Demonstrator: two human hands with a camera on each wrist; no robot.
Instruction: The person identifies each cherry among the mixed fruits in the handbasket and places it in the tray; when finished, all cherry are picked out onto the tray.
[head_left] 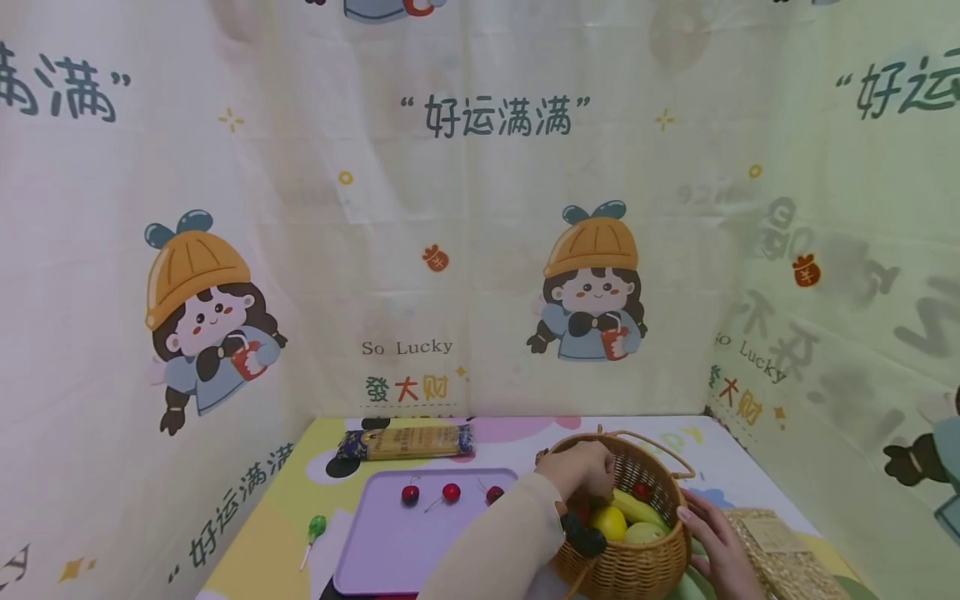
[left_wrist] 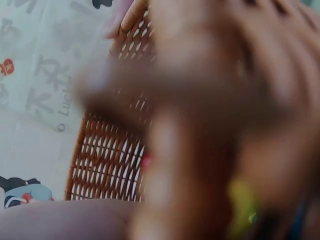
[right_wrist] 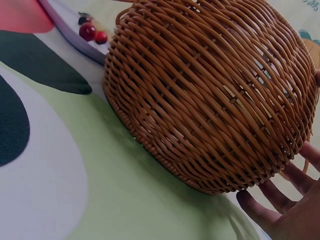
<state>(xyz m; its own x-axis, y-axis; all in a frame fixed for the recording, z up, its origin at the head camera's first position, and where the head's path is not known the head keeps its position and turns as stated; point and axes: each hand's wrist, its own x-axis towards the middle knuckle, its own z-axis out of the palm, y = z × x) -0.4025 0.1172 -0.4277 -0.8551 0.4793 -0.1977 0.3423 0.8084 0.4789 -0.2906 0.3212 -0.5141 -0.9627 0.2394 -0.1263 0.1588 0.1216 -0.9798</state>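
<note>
A woven wicker basket (head_left: 633, 571) with a thin handle holds a yellow banana (head_left: 637, 507), a lemon (head_left: 609, 523), a pale round fruit (head_left: 645, 533) and a small red fruit (head_left: 641, 490). My left hand (head_left: 588, 471) reaches in over the rim with bent fingers; its fingertips are hidden, and whatever lies under them cannot be made out. The left wrist view is heavily blurred, though the basket's wall (left_wrist: 105, 165) shows. On the right side, my right hand (head_left: 716, 542) rests against the basket, its spread, extended fingers (right_wrist: 260, 207) touching the weave.
Left of the basket lies a lilac tray (head_left: 382, 550) bearing three cherries (head_left: 451, 493). Behind it is a packet of noodles (head_left: 408, 442). A green lollipop (head_left: 316, 527) lies at the left. A woven straw item (head_left: 783, 550) is beyond the right hand. Printed cloth walls (head_left: 480, 292) surround the table.
</note>
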